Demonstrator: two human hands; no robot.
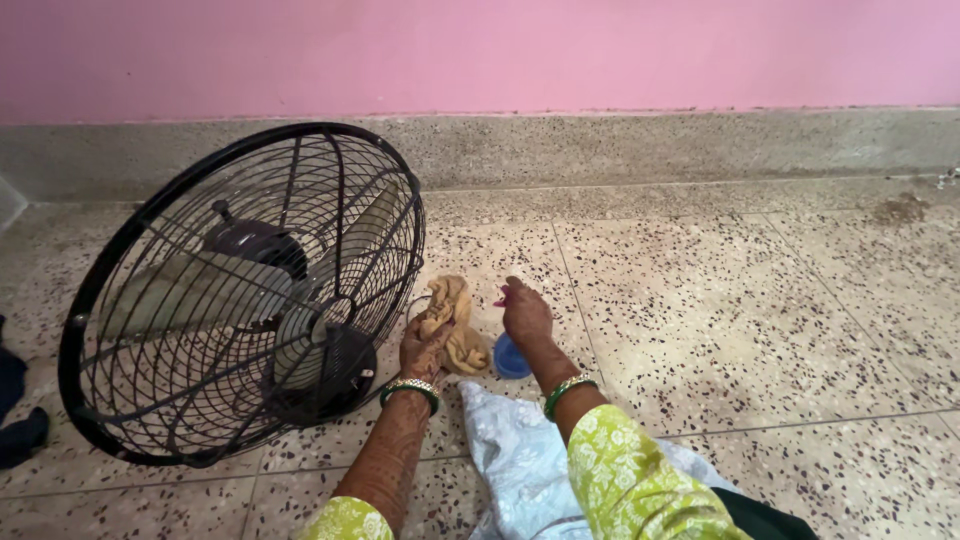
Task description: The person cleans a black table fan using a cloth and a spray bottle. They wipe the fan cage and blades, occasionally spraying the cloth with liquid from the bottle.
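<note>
— Where's the rag?
— The tan rag (452,325) is bunched in the left hand (424,345), fingers clenched round it, just beside the black wire fan (245,290) on the speckled floor (720,300).
— And the other hand?
— The right hand (525,312) hangs loose and released above a small blue bowl (511,358); I cannot tell what is inside. A crumpled pale cloth (515,460) lies between the forearms.
</note>
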